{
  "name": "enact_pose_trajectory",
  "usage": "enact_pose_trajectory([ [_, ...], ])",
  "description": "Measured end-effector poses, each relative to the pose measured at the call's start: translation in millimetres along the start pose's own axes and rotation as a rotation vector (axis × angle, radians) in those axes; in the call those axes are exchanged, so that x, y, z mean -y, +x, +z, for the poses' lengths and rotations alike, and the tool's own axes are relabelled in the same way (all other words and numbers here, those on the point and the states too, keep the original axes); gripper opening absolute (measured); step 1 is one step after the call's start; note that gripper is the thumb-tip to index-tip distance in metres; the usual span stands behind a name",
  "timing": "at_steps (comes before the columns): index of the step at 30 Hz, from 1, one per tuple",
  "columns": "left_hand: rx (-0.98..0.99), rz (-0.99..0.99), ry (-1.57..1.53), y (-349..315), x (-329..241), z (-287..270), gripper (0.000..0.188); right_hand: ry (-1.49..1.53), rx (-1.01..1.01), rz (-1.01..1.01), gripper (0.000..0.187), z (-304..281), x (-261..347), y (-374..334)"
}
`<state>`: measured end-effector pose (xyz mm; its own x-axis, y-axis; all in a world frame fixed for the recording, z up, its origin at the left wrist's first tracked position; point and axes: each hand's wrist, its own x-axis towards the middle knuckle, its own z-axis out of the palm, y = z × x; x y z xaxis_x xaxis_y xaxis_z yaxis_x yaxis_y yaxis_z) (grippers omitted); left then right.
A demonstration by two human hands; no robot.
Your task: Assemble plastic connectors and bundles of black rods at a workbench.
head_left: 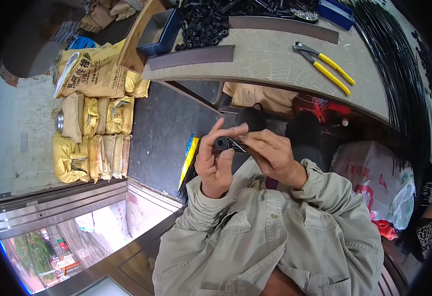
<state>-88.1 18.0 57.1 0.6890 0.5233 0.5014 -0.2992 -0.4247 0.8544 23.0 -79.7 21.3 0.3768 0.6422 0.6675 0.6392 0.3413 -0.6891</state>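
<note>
My left hand [215,165] is closed round a small black cylindrical part [221,143], its round hollow end showing between thumb and fingers. One left finger stretches toward the right hand. Close beside it, my right hand [274,157] has its fingers pressed together at a thin shiny rod [237,146]; the rod meets or passes just by the black part, and I cannot tell which. The right fingertips are partly hidden. Both hands are held up in front of my body, short of the table's near edge.
On the table [275,56] lie yellow-handled pliers [327,69], brown strips [282,28] and a pile of black parts [203,27]. Blue trays [159,32] stand at its back. Long black rods [393,64] lie along the right. Stacked sacks [95,113] are at the left.
</note>
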Motion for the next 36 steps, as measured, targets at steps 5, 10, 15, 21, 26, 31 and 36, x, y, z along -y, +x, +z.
enact_pose_trajectory([
  [5,-0.007,-0.049,-0.104,-2.9,6.5,4.3,0.031,0.056,0.019,-0.035,0.034,-4.2,-9.4,3.1],
  [10,0.202,-0.110,-0.340,18.8,11.5,7.1,0.029,0.202,0.092,-0.028,0.030,-12.8,-19.1,-1.3],
  [15,0.189,-0.063,-0.495,22.2,19.1,17.5,0.028,0.294,0.432,-0.040,0.024,-60.0,-32.9,30.5],
  [21,0.082,-0.235,-0.455,20.0,5.5,30.4,0.060,-1.028,0.046,0.154,0.021,-146.2,-70.0,75.9],
  [26,0.142,-0.261,-0.463,23.2,11.8,34.5,0.064,-1.203,0.211,0.139,0.026,-150.3,-102.3,61.9],
  [31,0.204,-0.255,-0.500,25.0,15.1,32.6,0.059,-0.038,-0.109,0.594,0.015,-163.2,-81.7,62.4],
  [36,0.212,-0.327,-0.437,21.0,18.3,34.8,0.064,0.367,0.069,0.529,0.013,-98.8,22.2,78.7],
])
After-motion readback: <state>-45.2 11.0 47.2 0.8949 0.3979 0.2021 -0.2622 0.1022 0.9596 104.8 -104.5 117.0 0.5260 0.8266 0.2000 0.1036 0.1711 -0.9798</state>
